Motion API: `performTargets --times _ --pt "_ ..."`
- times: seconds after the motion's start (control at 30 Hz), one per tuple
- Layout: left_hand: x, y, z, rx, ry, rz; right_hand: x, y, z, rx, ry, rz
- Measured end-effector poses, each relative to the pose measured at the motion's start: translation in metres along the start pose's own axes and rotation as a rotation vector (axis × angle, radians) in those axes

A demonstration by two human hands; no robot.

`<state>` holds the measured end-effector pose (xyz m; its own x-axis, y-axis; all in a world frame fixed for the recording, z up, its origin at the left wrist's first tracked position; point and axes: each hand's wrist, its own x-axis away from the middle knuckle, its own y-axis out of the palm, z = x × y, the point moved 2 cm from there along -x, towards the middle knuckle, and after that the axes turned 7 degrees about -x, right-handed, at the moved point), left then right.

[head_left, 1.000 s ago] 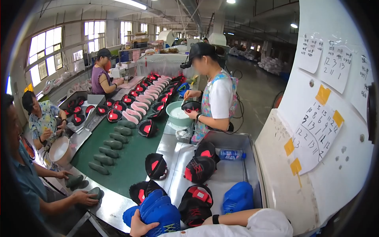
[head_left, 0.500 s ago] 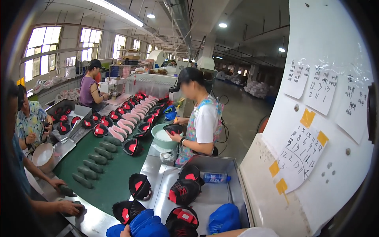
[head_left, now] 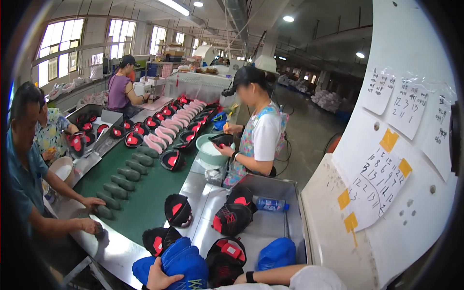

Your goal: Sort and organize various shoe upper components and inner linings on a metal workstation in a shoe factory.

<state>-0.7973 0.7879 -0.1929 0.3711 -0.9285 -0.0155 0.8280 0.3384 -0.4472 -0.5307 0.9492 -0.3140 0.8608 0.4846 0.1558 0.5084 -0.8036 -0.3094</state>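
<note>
At the lower edge, my left hand (head_left: pixel 162 277) is closed on a bunch of blue shoe uppers (head_left: pixel 186 261), its thumb across their side. From the right comes my right forearm, a black band at the wrist. Only a sliver of my right hand (head_left: pixel 240 279) shows beside a black shoe upper with red lining (head_left: pixel 226 258); its fingers are hidden. Another blue shoe upper (head_left: pixel 276 254) lies in the metal tray, above my right forearm. Further black and red uppers (head_left: pixel 233 218) rest farther up in the tray.
A green conveyor belt (head_left: pixel 104 176) carries grey-green foot-shaped forms (head_left: pixel 124 182), pink insoles and black-red uppers. A co-worker holds an upper by a pale green basin (head_left: pixel 210 157); others work at the left. A blue-labelled bottle (head_left: pixel 272 205) lies in the tray. A white panel (head_left: pixel 415 159) stands right.
The view has shifted, and my left hand now shows more fully on the blue uppers. At the left, a co-worker's hand has moved a grey-green form onto the belt at the row's near end.
</note>
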Motion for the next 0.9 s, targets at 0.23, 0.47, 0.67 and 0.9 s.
performTargets --times 0.23,0.47,0.67,0.9 --pt "0.021 -0.006 -0.011 -0.028 -0.026 0.137 0.001 -0.108 0.008 -0.643 0.570 0.258" --pt "0.039 0.001 -0.024 0.173 -0.077 0.241 0.050 -0.215 0.044 -0.154 0.895 1.026" --pt "0.049 -0.005 -0.024 0.139 -0.049 0.230 0.053 -0.182 0.071 0.520 1.005 1.058" --pt "0.058 -0.015 0.020 0.043 -0.144 0.109 -0.053 -0.072 -0.067 -0.083 0.482 0.226"
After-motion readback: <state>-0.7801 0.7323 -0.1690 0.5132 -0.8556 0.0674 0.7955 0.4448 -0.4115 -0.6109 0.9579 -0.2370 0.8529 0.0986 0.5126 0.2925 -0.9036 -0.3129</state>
